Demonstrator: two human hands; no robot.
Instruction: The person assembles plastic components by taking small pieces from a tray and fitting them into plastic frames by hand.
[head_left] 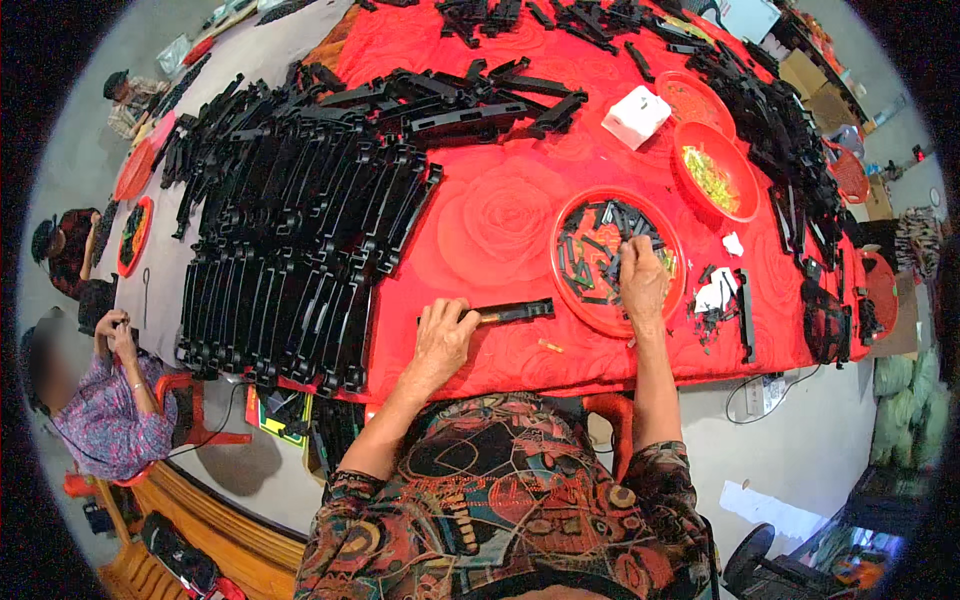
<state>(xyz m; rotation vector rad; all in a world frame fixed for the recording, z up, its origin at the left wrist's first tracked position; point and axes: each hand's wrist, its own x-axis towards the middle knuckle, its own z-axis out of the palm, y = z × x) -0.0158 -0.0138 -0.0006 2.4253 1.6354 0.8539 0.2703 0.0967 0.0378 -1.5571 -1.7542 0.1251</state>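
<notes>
My left hand [445,338] is closed on the end of a long black plastic part [520,312], which lies along the near side of the red cloth. A short yellowish strip shows on that part beside my fingers. Over a round red basket [562,282], my right hand [643,278] reaches down with its fingers pinched together among small black strips [605,225] and a few orange and yellow-green pieces. What those fingers hold, if anything, is hidden. A small yellow piece [550,346] lies on the cloth between my hands.
Rows of black plastic parts [280,300] are stacked at the left, with more heaped along the right edge. Beyond the basket stand a red bowl [745,205] of yellow-green pieces and a white box [637,117]. Another person [110,400] sits at the left.
</notes>
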